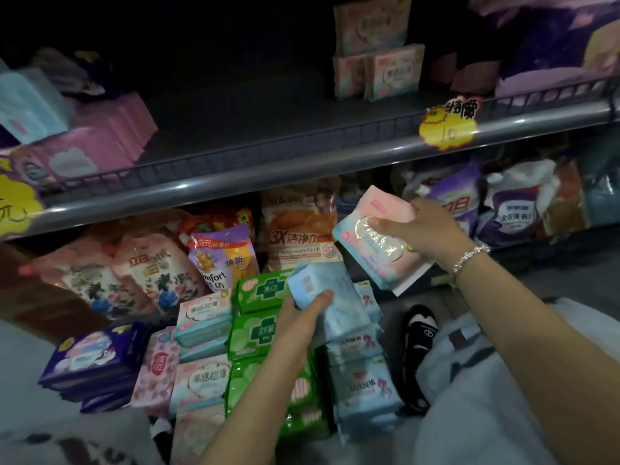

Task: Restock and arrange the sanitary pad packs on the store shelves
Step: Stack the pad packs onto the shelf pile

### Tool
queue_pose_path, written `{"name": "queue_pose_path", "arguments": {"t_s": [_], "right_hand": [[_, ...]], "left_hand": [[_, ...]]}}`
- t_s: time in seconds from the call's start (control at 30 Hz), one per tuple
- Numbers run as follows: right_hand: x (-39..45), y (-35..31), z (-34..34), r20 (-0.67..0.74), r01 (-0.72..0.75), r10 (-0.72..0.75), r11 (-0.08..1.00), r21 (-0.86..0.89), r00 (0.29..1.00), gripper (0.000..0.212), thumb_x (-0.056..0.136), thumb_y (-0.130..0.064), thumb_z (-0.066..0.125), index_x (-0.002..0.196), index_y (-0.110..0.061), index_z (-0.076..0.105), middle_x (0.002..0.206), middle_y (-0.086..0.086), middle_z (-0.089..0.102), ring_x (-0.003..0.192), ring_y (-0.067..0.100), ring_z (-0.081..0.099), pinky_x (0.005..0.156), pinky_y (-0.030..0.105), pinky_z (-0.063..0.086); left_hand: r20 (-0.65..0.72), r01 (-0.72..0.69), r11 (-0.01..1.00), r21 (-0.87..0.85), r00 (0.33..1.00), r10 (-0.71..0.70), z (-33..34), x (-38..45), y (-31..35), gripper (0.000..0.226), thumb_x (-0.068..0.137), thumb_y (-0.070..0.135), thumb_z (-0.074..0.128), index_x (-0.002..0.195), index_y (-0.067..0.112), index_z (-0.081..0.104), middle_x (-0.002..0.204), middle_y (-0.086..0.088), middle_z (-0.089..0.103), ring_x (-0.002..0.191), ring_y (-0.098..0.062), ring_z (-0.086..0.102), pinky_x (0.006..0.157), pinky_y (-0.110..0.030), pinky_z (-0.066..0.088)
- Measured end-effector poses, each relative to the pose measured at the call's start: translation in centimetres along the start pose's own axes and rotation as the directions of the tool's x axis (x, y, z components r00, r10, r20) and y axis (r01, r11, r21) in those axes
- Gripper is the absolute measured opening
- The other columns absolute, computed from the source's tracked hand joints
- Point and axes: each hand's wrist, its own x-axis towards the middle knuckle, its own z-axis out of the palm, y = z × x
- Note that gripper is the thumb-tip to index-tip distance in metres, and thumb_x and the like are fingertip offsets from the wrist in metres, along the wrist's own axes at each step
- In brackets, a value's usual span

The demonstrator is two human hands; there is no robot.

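Observation:
My right hand (426,231) grips a pink and pale blue pad pack (375,250), lifted in front of the lower shelf. Below it, my left hand (298,325) holds a light blue pad pack (330,298) over a pile on the floor. That pile has green packs (258,333), pale blue packs (364,387), pink and teal packs (204,317) and dark blue packs (94,357). On the upper shelf (268,169) stand pink packs at the left (97,139) and a few pastel packs (392,73) at the back right. Its middle is bare and dark.
Detergent refill pouches (298,229) crowd the lower shelf behind the pile. Yellow price tags (448,127) hang on the upper shelf's rail. A black and white shoe (417,344) is on the floor beside my pale trouser leg (476,397).

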Motion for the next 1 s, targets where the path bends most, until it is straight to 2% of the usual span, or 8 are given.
{"name": "queue_pose_path", "arguments": {"t_s": [0.13, 0.2, 0.3, 0.4, 0.53, 0.67, 0.8, 1.0], "right_hand": [[0.9, 1.1, -0.6, -0.023, -0.019, 0.019, 1.000, -0.014, 1.000, 0.069, 0.062, -0.064, 0.077, 0.109, -0.015, 0.061, 0.102, 0.000, 0.066, 0.091, 0.018, 0.063, 0.074, 0.032, 0.051], [1.2, 1.4, -0.9, -0.017, -0.027, 0.027, 0.999, -0.023, 0.999, 0.071, 0.061, -0.065, 0.077, 0.110, -0.016, 0.061, 0.102, -0.001, 0.066, 0.091, 0.018, 0.063, 0.076, 0.033, 0.052], [1.3, 1.4, -1.0, -0.011, -0.019, 0.018, 0.998, -0.053, 1.000, 0.073, 0.060, -0.066, 0.076, 0.111, -0.015, 0.060, 0.102, -0.001, 0.065, 0.090, 0.016, 0.063, 0.075, 0.032, 0.051], [1.3, 1.2, -1.0, -0.007, -0.009, 0.008, 0.999, -0.052, 1.000, 0.069, 0.063, -0.062, 0.077, 0.110, -0.015, 0.059, 0.101, -0.001, 0.065, 0.088, 0.015, 0.063, 0.077, 0.033, 0.053], [1.2, 1.0, -1.1, -0.006, 0.000, 0.000, 0.999, -0.037, 1.000, 0.068, 0.064, -0.061, 0.077, 0.111, -0.015, 0.059, 0.103, 0.000, 0.065, 0.090, 0.018, 0.063, 0.081, 0.039, 0.055], [1.0, 0.8, -1.1, -0.007, 0.003, -0.003, 0.999, -0.054, 1.000, 0.066, 0.066, -0.059, 0.076, 0.110, -0.013, 0.058, 0.102, 0.001, 0.064, 0.090, 0.018, 0.062, 0.076, 0.035, 0.053], [0.8, 0.6, -1.1, -0.006, 0.008, -0.008, 0.999, -0.041, 1.000, 0.066, 0.067, -0.058, 0.077, 0.110, -0.013, 0.058, 0.103, 0.001, 0.064, 0.091, 0.018, 0.063, 0.079, 0.038, 0.055], [1.0, 0.6, -1.3, -0.009, -0.002, 0.001, 1.000, -0.031, 1.000, 0.067, 0.067, -0.058, 0.077, 0.112, -0.013, 0.057, 0.104, 0.002, 0.065, 0.091, 0.018, 0.063, 0.079, 0.038, 0.055]], "left_hand": [[0.060, -0.281, 0.828, 0.485, 0.956, 0.289, 2.0, 1.7, -1.6, 0.045, 0.080, 0.029, 0.075, 0.117, 0.025, 0.050, 0.111, 0.007, 0.063, 0.099, -0.014, 0.064, 0.079, -0.030, 0.052], [0.203, -0.394, 0.556, 0.732, 0.905, 0.375, 2.9, 3.1, -2.9, 0.070, 0.080, 0.034, 0.073, 0.137, 0.018, 0.037, 0.128, 0.000, 0.056, 0.113, -0.021, 0.058, 0.087, -0.035, 0.050], [0.393, -0.428, 0.067, 0.901, 0.872, 0.292, 3.9, 4.9, -5.3, 0.087, 0.087, 0.042, 0.063, 0.151, 0.012, 0.013, 0.154, -0.011, 0.029, 0.140, -0.030, 0.032, 0.108, -0.042, 0.036], [0.471, -0.434, -0.206, 0.877, 0.863, 0.186, 4.3, 5.5, -7.3, 0.085, 0.092, 0.035, 0.058, 0.151, 0.012, 0.000, 0.159, -0.013, 0.015, 0.145, -0.034, 0.018, 0.114, -0.046, 0.025], [0.515, -0.487, -0.171, 0.856, 0.827, 0.225, 3.7, 6.1, -8.8, 0.083, 0.085, 0.041, 0.065, 0.146, 0.024, 0.012, 0.151, -0.006, 0.029, 0.137, -0.028, 0.030, 0.107, -0.042, 0.028], [0.501, -0.508, 0.027, 0.861, 0.856, 0.129, 2.6, 6.9, -8.7, 0.085, 0.068, 0.066, 0.066, 0.142, 0.040, 0.034, 0.147, -0.001, 0.022, 0.136, -0.026, 0.018, 0.108, -0.035, 0.017], [0.500, -0.495, 0.182, 0.850, 0.866, 0.018, 2.2, 7.7, -8.6, 0.090, 0.066, 0.067, 0.066, 0.144, 0.044, 0.028, 0.155, -0.006, 0.017, 0.143, -0.025, 0.010, 0.113, -0.039, 0.007], [0.519, -0.515, 0.185, 0.837, 0.854, 0.028, 2.5, 8.5, -7.8, 0.099, 0.071, 0.055, 0.076, 0.149, 0.046, 0.015, 0.136, -0.002, 0.035, 0.130, -0.024, 0.029, 0.105, -0.036, 0.017]]}}
